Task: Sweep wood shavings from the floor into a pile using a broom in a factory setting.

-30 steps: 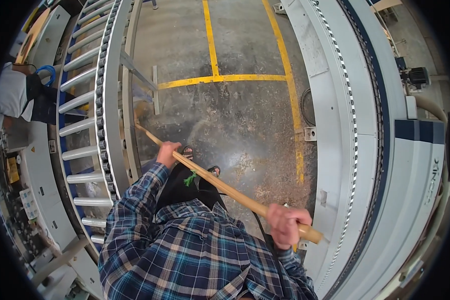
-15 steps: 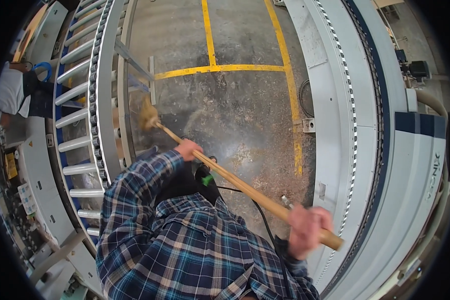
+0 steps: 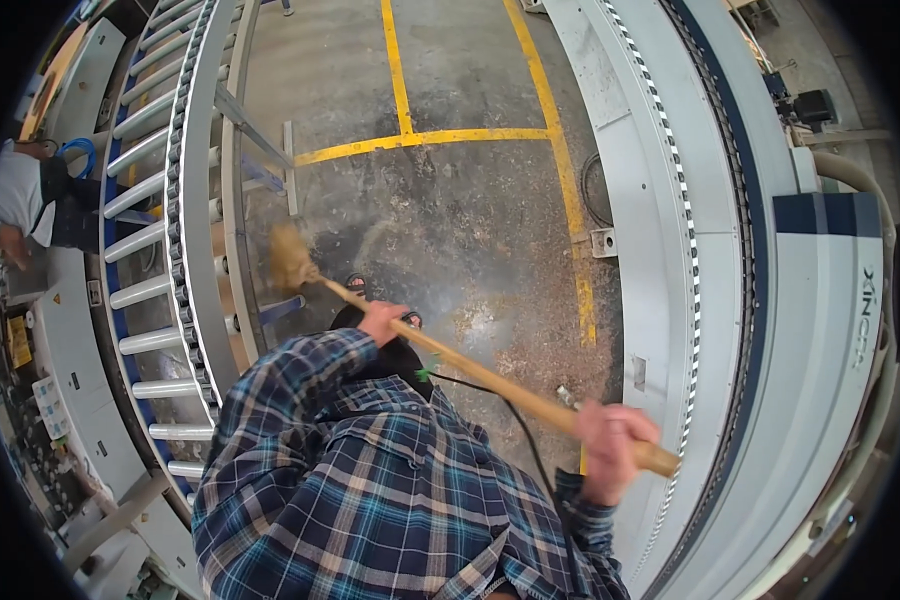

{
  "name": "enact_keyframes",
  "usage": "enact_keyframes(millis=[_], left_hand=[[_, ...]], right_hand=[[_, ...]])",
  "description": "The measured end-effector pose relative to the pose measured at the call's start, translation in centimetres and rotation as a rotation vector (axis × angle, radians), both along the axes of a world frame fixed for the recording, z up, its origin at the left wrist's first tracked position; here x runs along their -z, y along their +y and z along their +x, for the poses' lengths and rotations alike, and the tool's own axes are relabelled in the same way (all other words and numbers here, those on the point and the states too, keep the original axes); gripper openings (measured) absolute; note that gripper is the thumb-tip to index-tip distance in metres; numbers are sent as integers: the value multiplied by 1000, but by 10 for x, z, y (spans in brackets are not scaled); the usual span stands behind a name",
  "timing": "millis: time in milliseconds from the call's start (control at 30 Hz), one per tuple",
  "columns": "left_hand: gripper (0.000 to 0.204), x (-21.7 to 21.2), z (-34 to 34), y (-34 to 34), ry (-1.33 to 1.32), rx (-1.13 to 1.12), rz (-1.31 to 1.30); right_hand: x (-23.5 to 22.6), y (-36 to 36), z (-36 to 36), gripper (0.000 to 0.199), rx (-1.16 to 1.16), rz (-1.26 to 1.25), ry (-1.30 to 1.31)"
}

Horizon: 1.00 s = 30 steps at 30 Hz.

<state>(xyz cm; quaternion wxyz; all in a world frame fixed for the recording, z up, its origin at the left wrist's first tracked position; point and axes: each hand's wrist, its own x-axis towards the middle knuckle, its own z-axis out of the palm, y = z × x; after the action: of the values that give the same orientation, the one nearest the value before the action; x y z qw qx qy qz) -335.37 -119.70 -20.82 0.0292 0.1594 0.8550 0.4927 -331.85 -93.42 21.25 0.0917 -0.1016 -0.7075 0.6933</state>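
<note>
Broom (image 3: 480, 373), bristles (image 3: 290, 256) beyond left hand (image 3: 381, 323), handle end (image 3: 660, 462) past right hand (image 3: 615, 452)

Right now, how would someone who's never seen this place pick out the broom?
Find the roller conveyor along the view's left. To its right, a broom slants down rightward, left hand nearer its tan head, right hand near the other end. Unlike the flat yellow floor lines, it's one long stick of pale wood.

Dark lettering (image 3: 863, 318) (running down the panel) stands on the pale machine cover (image 3: 815, 310), right; a small yellow triangular sign (image 3: 57, 298) marks the grey cabinet (image 3: 70, 345), left.
</note>
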Motion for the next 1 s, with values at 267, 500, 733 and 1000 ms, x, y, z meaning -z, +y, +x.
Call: enact_keyframes(millis=[267,500,733,1000], left_hand=[[26,-84,-36,168,88,375,179],[29,-172,-71,162,232,424,30],[26,-32,-185,-13,239,171,-244],[29,64,-240,60,-357,202,405]], right_hand=[[-104,55,55,9,182,149,394],[-152,97,58,15,-133,-145,776],[-3,23,-29,8,57,187,59],[-42,-28,-112,9,268,360,194]])
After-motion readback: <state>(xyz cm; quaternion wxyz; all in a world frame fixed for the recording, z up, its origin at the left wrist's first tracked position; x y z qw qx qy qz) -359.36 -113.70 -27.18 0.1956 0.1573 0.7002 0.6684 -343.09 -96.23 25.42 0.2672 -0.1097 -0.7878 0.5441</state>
